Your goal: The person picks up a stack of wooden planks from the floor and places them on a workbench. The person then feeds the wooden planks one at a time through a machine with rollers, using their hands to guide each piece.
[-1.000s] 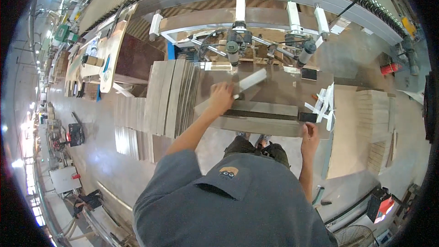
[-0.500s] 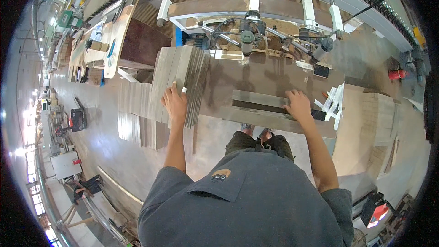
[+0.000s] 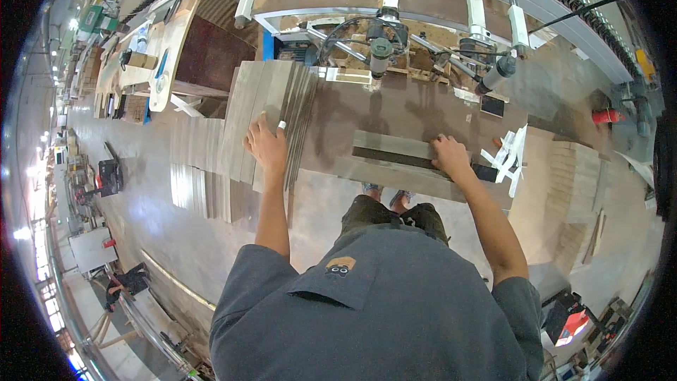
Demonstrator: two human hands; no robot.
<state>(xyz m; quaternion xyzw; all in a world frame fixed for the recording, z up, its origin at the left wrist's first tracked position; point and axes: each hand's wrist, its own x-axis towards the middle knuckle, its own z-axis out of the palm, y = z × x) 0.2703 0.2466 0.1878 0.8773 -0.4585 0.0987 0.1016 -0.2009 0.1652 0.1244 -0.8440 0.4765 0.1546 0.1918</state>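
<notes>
My left hand (image 3: 268, 147) lies with fingers spread on top of a stack of grey wood-look planks (image 3: 243, 109); something small and white is at its thumb tip. My right hand (image 3: 451, 156) is over a narrow grey plank (image 3: 391, 142) on the brown table (image 3: 338, 116), bent fingers at its far side and thumb at its near side. A dark strip (image 3: 395, 158) runs between this plank and another grey plank (image 3: 395, 173) along the table's near edge. The palm hides part of both planks.
White strips (image 3: 509, 155) lie in a heap right of my right hand, near a black flat device (image 3: 493, 105). Machine arms (image 3: 381, 56) reach over the far table edge. More plank stacks stand at left (image 3: 197, 148) and right (image 3: 575, 176). A wooden workbench (image 3: 169, 63) is far left.
The whole view has shifted slightly. My left hand stays on the stack, and my right hand has moved very little along the plank. The planks look unmoved on the table.
</notes>
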